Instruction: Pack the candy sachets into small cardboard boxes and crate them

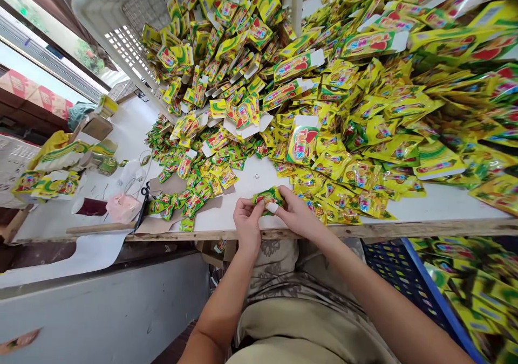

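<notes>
Near the table's front edge, my left hand (247,219) and my right hand (294,211) pinch a small green and yellow packet (267,196) between them. A white covering shows on a finger or thumb tip of my right hand. Left of my hands, small green packets (192,202) lie on brown cardboard (165,225). Close to my right hand, yellow packets (343,191) spread across the white table (441,205). A flattened yellow box (302,140) with a white flap rests on them.
A white plastic crate (129,56) spills yellow boxes at the back. Black scissors (142,207), a pink bag (122,207) and a dark red roll (91,206) lie at the left. A blue crate (439,304) of yellow packets stands below the table's right front edge.
</notes>
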Demonstrator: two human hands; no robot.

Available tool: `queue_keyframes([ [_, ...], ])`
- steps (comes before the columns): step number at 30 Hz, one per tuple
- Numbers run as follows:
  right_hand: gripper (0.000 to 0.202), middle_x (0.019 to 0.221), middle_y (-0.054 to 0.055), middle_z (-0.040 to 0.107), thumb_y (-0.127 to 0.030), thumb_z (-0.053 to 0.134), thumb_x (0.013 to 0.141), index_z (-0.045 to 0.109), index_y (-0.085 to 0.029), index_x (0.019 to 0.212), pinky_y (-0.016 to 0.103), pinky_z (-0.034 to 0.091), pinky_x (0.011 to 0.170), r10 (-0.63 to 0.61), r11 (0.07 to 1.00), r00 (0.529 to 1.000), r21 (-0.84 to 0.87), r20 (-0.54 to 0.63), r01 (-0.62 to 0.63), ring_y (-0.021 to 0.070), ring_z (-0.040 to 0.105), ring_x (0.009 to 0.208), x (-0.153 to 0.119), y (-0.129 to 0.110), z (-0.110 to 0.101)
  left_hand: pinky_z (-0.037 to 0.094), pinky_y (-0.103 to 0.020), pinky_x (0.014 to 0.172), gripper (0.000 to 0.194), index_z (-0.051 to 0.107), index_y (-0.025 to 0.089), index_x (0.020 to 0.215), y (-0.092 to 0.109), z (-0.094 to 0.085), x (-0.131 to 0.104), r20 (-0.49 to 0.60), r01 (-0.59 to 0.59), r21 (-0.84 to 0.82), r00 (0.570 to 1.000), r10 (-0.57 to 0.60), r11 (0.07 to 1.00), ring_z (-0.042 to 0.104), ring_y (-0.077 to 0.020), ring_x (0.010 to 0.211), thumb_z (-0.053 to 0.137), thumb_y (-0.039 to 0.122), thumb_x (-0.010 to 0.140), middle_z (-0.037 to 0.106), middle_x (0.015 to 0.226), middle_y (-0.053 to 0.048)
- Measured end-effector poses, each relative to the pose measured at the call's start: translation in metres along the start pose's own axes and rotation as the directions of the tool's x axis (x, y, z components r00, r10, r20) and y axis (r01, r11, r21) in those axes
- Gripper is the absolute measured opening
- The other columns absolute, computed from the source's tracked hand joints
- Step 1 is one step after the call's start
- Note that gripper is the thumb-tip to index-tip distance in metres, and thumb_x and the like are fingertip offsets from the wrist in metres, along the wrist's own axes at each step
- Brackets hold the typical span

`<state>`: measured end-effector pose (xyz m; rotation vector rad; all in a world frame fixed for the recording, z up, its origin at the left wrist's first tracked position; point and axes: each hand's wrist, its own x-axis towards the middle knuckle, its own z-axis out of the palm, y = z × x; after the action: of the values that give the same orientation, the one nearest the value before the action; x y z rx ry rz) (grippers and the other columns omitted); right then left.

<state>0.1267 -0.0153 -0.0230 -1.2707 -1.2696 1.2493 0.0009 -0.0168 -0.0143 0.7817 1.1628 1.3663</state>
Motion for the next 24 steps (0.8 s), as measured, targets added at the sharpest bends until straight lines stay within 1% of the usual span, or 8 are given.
queue_keyframes([
  [5, 0.033, 0.066, -0.006, 0.040, -0.042, 0.068, 0.072, 0.041, -0.023, 0.072, 0.024, 0.036, 0.053, 0.008, 0.999, 0.999, 0.044, 0.054, -0.010, 0.0123, 0.038, 0.061, 0.002, -0.001, -0.008, 0.048, -0.023, 0.068, 0.032, 0.053, 0.017, 0.071, 0.000, -0.005, -0.003, 0.067, 0.004, 0.062, 0.998, -0.008, 0.998, 0.061, -0.0097, 0.065, 0.080, 0.032, 0.066, 0.064, 0.069, 0.003],
  [10, 0.029, 0.071, -0.003, 0.052, -0.041, 0.070, 0.070, 0.049, -0.023, 0.077, 0.028, 0.045, 0.063, 0.002, 0.998, 1.000, 0.064, -0.007, -0.002, 0.0163, 0.049, 0.070, 0.001, 0.003, -0.017, 0.047, -0.022, 0.068, 0.030, 0.053, 0.018, 0.072, 0.003, -0.002, -0.001, 0.160, -0.030, 0.166, 0.987, 0.003, 0.986, 0.060, -0.0102, 0.067, 0.078, 0.034, 0.069, 0.065, 0.071, 0.001],
  [12, 0.027, 0.075, -0.002, 0.057, -0.040, 0.071, 0.071, 0.052, -0.023, 0.081, 0.031, 0.049, 0.069, 0.013, 0.997, 0.999, 0.081, -0.042, -0.009, 0.0184, 0.053, 0.076, 0.000, 0.004, -0.023, 0.048, -0.024, 0.073, 0.029, 0.054, 0.018, 0.075, 0.010, 0.003, 0.002, 0.258, -0.032, 0.197, 0.966, -0.021, 0.980, 0.061, -0.0112, 0.074, 0.077, 0.035, 0.070, 0.068, 0.087, -0.004],
  [14, 0.026, 0.082, 0.000, 0.062, -0.039, 0.070, 0.072, 0.056, -0.023, 0.087, 0.035, 0.050, 0.077, 0.024, 0.992, 0.997, 0.121, -0.076, -0.014, 0.0205, 0.057, 0.083, -0.002, 0.005, -0.031, 0.048, -0.025, 0.074, 0.027, 0.057, 0.018, 0.081, 0.020, 0.010, 0.009, 0.327, -0.049, 0.229, 0.945, -0.030, 0.972, 0.062, -0.0124, 0.080, 0.075, 0.036, 0.072, 0.065, 0.109, -0.008],
  [16, 0.029, 0.092, 0.002, 0.065, -0.039, 0.070, 0.073, 0.058, -0.024, 0.095, 0.040, 0.050, 0.085, 0.029, 0.982, 0.993, 0.190, -0.118, -0.006, 0.0224, 0.059, 0.092, -0.006, 0.005, -0.040, 0.048, -0.025, 0.073, 0.027, 0.060, 0.020, 0.090, 0.031, 0.023, 0.022, 0.329, -0.118, 0.257, 0.944, 0.028, 0.959, 0.061, -0.0139, 0.086, 0.074, 0.037, 0.074, 0.060, 0.120, -0.010],
  [19, 0.034, 0.103, 0.003, 0.067, -0.038, 0.070, 0.073, 0.058, -0.026, 0.102, 0.043, 0.048, 0.093, 0.046, 0.955, 0.980, 0.296, -0.192, 0.013, 0.0232, 0.061, 0.102, -0.014, 0.006, -0.049, 0.045, -0.026, 0.080, 0.030, 0.062, 0.022, 0.096, 0.037, 0.052, 0.052, 0.303, -0.306, 0.297, 0.928, 0.215, 0.904, 0.058, -0.0168, 0.092, 0.075, 0.035, 0.072, 0.062, 0.108, -0.008],
  [22, 0.036, 0.110, 0.004, 0.067, -0.039, 0.071, 0.073, 0.057, -0.026, 0.104, 0.043, 0.048, 0.095, 0.051, 0.947, 0.973, 0.319, -0.223, 0.023, 0.0240, 0.060, 0.108, -0.019, 0.009, -0.053, 0.039, -0.035, 0.095, 0.039, 0.063, 0.020, 0.093, 0.028, 0.091, 0.086, 0.345, -0.443, 0.387, 0.883, 0.319, 0.809, 0.054, -0.0240, 0.104, 0.083, 0.030, 0.061, 0.061, 0.104, -0.009],
  [24, 0.038, 0.114, 0.005, 0.066, -0.040, 0.071, 0.073, 0.057, -0.026, 0.106, 0.044, 0.046, 0.098, 0.036, 0.956, 0.973, 0.291, -0.230, 0.034, 0.0248, 0.059, 0.111, -0.020, 0.011, -0.052, 0.033, -0.042, 0.101, 0.050, 0.062, 0.018, 0.093, 0.018, 0.116, 0.105, 0.353, -0.462, 0.476, 0.880, 0.318, 0.748, 0.050, -0.0304, 0.111, 0.088, 0.027, 0.051, 0.062, 0.102, -0.011],
])
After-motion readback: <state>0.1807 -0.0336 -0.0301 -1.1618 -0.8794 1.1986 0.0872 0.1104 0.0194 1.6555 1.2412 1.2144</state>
